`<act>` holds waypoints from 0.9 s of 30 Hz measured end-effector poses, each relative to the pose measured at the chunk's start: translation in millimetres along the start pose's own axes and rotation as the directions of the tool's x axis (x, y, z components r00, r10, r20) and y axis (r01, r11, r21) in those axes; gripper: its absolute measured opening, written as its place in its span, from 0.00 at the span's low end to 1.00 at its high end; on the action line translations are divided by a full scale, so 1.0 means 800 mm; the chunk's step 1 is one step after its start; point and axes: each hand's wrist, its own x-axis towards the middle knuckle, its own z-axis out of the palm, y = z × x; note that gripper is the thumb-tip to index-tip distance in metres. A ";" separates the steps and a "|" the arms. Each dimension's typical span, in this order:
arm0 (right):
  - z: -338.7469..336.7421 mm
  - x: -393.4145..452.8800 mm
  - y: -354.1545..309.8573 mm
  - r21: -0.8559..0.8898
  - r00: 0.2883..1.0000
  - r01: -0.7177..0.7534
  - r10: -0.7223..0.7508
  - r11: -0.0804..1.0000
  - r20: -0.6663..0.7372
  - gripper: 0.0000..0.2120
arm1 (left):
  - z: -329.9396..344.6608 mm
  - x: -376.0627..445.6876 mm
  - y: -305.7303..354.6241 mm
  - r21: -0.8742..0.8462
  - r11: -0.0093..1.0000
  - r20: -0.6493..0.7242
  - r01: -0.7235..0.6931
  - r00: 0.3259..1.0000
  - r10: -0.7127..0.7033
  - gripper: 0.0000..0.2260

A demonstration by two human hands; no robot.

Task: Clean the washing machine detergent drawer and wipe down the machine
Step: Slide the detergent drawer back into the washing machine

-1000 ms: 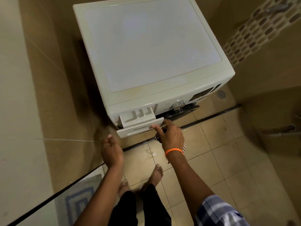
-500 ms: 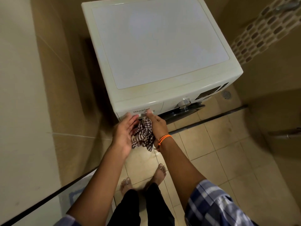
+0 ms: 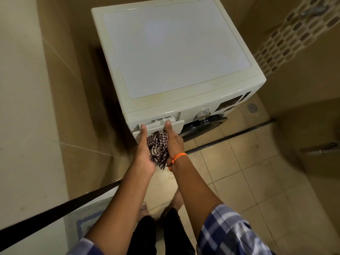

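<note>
Beige tiles cover the floor [image 3: 248,181] and walls of a small bathroom, and a white washing machine [image 3: 174,52] stands in the corner with its flat top filling the upper part of the view. Low on the machine's front, left of the round control dial [image 3: 203,114], the detergent drawer [image 3: 160,124] sits pulled out a little way, so that the row of compartments behind its face panel just shows. Both hands meet at that panel. The left hand [image 3: 142,150] lies along the drawer's left part with its fingers extended up against the face, thumb tip near the top edge, seemingly steadying or guiding the drawer so it slides straight. The right hand [image 3: 173,142], with an orange cord bracelet [image 3: 177,157] at the wrist, has its thumb up on the panel's top edge while its curled fingers appear to hold a checked dark-and-white cloth [image 3: 158,146], bunched between the two palms and hanging just below the drawer. Keeping the cloth in hand likely keeps it ready for wiping. Whether the drawer is being drawn out or pushed home cannot be told from this view. Below the machine, bare feet stand on the tiles, and a dark strip [image 3: 55,208] crosses the floor beside a pale mat.
</note>
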 end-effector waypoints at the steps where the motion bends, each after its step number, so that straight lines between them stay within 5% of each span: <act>1: -0.007 -0.005 0.012 0.029 1.000 0.001 -0.001 1.000 -0.005 0.33 | -0.011 0.001 -0.010 0.002 1.000 -0.027 -0.003 1.000 0.003 0.49; 4: -0.028 -0.023 0.038 0.078 1.000 0.000 0.001 0.997 -0.014 0.31 | -0.024 -0.021 -0.036 0.070 0.997 -0.072 0.016 0.997 -0.011 0.45; 7: -0.047 -0.049 0.052 0.089 0.998 -0.005 0.010 0.996 -0.059 0.25 | -0.029 -0.050 -0.057 0.116 0.992 -0.146 0.039 0.989 -0.022 0.24; 9: -0.058 -0.064 0.063 0.093 0.998 -0.004 0.010 0.996 -0.065 0.23 | -0.030 -0.069 -0.070 0.133 0.989 -0.171 0.070 0.984 -0.047 0.19; 17: -0.070 -0.086 0.066 0.057 0.998 0.004 0.000 0.998 -0.070 0.22 | -0.035 -0.090 -0.085 0.081 0.996 -0.175 0.037 0.984 -0.022 0.19; 27: -0.061 -0.051 0.034 -0.208 0.997 0.071 -0.075 0.976 -0.013 0.25 | -0.046 -0.057 -0.048 0.381 0.919 -0.075 -0.098 0.988 0.137 0.22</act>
